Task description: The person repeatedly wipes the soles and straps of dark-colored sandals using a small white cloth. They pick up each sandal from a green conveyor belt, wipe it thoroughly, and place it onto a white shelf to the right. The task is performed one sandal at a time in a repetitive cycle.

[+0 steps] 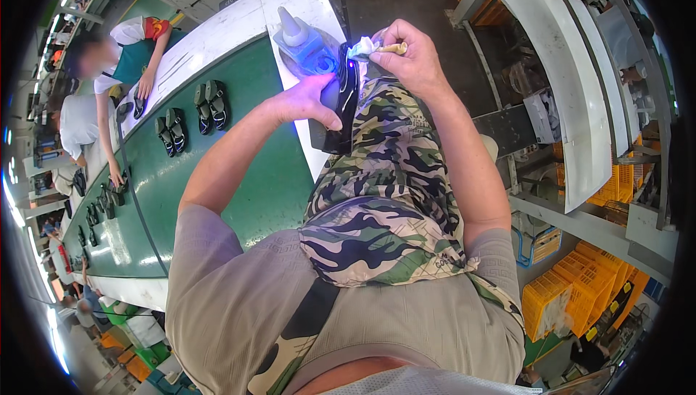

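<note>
While the left hand is gripping a dark shoe over the camouflage apron, fingers wrapped around its side, the shoe's long axis is running roughly top to bottom; the right hand is pinching a small brush at the upper end, pointing left; a blue bottle is sitting just beside it.

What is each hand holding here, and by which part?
The left hand grips a dark shoe around its side. The right hand pinches the wooden handle of a small brush, whose tip meets the shoe.
</note>
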Demonstrator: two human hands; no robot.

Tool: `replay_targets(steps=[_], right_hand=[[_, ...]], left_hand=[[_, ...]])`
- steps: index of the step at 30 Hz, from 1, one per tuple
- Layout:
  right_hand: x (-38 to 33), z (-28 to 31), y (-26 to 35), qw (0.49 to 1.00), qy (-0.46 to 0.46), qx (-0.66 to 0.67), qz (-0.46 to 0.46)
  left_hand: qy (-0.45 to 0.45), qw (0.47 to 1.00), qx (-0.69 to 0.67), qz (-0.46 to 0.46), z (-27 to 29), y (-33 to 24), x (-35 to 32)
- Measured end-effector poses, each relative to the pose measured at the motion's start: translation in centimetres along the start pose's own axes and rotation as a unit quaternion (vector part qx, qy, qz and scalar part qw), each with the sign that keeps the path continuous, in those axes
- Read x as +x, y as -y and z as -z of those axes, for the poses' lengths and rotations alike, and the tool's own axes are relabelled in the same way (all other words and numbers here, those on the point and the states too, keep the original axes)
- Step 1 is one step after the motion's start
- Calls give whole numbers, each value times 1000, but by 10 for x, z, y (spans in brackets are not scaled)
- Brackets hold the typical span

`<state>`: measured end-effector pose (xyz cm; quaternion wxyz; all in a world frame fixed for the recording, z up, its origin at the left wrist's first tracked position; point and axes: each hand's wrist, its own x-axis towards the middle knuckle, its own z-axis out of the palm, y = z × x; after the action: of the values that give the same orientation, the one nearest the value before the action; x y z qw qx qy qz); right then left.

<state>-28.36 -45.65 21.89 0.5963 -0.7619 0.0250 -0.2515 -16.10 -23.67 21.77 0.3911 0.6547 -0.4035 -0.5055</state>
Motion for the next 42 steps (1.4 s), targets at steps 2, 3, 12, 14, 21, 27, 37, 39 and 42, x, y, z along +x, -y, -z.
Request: replay_targets(steps=[2,3,12,14,21,27,37,39,42], right_hand=[[-4,-4,-2,1000,2,3,-15],[-6,-6,-2,1000,2,4,-23],[-30,-17,-10,996,58,21,-65],[-36,-19,-13,994,68,50,-68],[-49,-12,-17,991,99,47,-81],[-59,-3,-16,994,85,45,-51],[-73,18,-29,997,18,67,-44],[-75,19,-34,993,-31,93,-71],[-74,13,-44,977,-99,143,-123]], left_hand=[[2,996,-87,2,-1,11,3],[2,991,-130,3,-1,15,3],[-14,937,-349,30,-2,36,9],[-35,929,-367,37,0,44,11],[-63,913,-402,30,0,49,16],[-80,898,-433,15,-8,61,25],[-126,807,-566,-108,-22,88,41],[-115,783,-601,-111,-25,86,41],[-69,778,-606,-152,-30,80,46]])
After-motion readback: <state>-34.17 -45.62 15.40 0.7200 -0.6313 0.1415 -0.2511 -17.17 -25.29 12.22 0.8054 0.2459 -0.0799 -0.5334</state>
